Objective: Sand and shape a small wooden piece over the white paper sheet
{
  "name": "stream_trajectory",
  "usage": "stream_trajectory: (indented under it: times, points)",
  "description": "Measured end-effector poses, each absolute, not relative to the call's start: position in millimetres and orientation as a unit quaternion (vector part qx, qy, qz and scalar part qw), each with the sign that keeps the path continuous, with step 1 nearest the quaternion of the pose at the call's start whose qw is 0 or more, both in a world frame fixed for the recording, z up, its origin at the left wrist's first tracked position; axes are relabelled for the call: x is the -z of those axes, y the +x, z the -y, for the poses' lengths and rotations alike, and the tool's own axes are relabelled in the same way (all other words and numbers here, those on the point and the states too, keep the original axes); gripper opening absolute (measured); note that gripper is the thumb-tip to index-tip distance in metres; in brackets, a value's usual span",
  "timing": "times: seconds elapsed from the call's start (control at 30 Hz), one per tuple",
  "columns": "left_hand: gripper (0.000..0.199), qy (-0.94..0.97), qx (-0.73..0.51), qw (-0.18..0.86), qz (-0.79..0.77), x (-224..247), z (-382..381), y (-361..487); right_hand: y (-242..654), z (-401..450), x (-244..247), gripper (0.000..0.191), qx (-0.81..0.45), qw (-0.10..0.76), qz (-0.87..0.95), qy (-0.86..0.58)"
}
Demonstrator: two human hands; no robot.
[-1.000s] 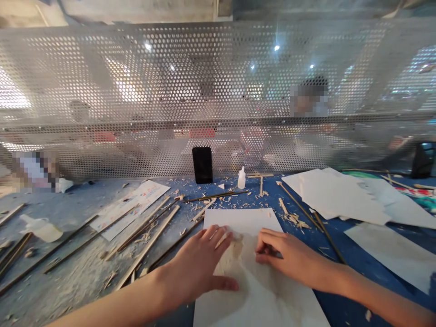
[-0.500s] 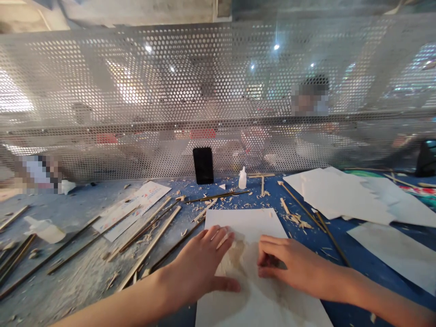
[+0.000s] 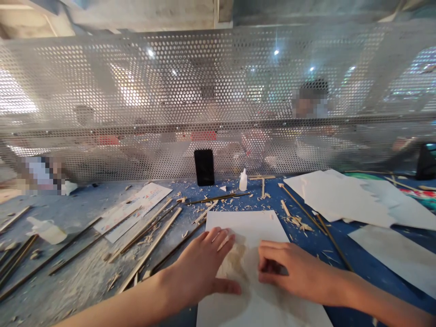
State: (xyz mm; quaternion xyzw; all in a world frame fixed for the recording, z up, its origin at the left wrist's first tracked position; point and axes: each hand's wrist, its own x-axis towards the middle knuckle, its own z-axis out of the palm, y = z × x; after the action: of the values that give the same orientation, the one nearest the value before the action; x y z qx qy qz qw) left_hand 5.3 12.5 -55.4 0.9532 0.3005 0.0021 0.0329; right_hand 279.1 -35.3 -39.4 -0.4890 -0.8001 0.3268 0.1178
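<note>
Perforated metal screen (image 3: 218, 77), concrete ceiling (image 3: 136, 11), small bright lights (image 3: 275, 52)

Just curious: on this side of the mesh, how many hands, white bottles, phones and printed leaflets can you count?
Hands: 2 (left hand, right hand)
White bottles: 2 (upright bottle, lying bottle)
Phones: 1 (black phone)
Printed leaflets: 1 (printed leaflet)
Total: 6

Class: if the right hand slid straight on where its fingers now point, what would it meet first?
Probably the pale, rough patch on the white sheet, with the left hand just beyond it, though depth is unclear.
</note>
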Motion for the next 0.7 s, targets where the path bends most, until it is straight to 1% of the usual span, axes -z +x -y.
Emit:
stream_trajectory:
  times: [0.07,0.2,0.33,0.5,0.6,0.7]
  points:
    - [0.098,0.954,0.0,0.035,-0.298,54.6,-12.5,5.0,277.7,37.3,39.3,0.012,-0.322,0.112,0.807,-0.482]
    - [0.095,0.955,-0.005,0.037,-0.293,53.2,-12.7,4.1,275.1,39.8,40.0,0.01,-0.288,0.135,0.802,-0.505]
    - [0.096,0.957,-0.007,0.031,-0.289,54.5,-12.4,4.5,273.9,40.2,37.3,0.01,-0.321,0.108,0.808,-0.482]
    - [0.101,0.955,0.003,0.03,-0.296,56.0,-12.4,5.6,274.0,39.6,36.5,0.011,-0.314,0.133,0.787,-0.515]
    - [0.1,0.955,0.013,0.031,-0.296,56.1,-12.6,6.3,273.6,41.5,38.2,0.013,-0.325,0.117,0.801,-0.49]
    - [0.1,0.953,0.018,0.026,-0.301,55.9,-12.4,7.0,273.4,42.5,41.6,0.014,-0.31,0.137,0.806,-0.486]
